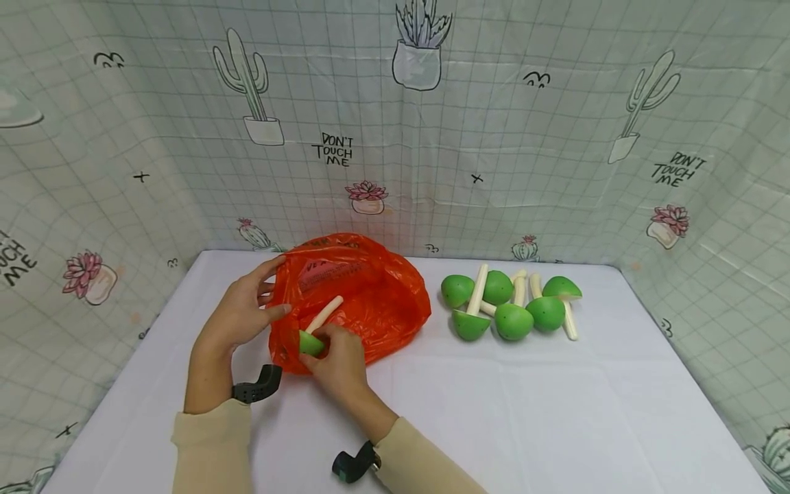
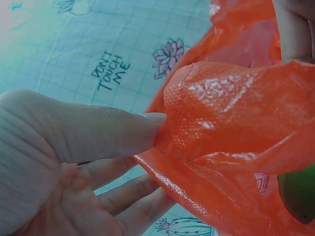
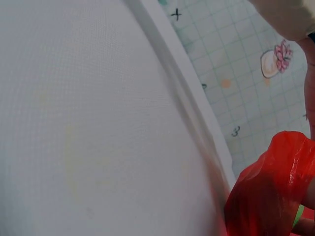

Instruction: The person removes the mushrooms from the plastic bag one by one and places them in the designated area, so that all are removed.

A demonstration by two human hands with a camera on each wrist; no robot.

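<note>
A red plastic bag (image 1: 395, 295) lies on its side with its mouth spread. My left hand (image 1: 237, 312) grips the bag's left edge; in the left wrist view the thumb (image 2: 118, 132) presses the red film (image 2: 216, 108) while the other fingers extend behind it. My right hand (image 1: 345, 360) holds a toy mushroom by its green cap (image 1: 310, 343) at the bag's mouth, its white stem (image 1: 324, 314) pointing up and right. The right wrist view shows mostly white tabletop, with the bag (image 3: 270, 191) and a sliver of green cap (image 3: 299, 214) at its lower right corner.
Several more green-capped mushrooms (image 1: 513, 321) with white stems lie in a group right of the bag. A white cloth (image 1: 524, 412) covers the table. Behind and beside it hangs a grid-patterned curtain (image 1: 407, 151) printed with potted plants.
</note>
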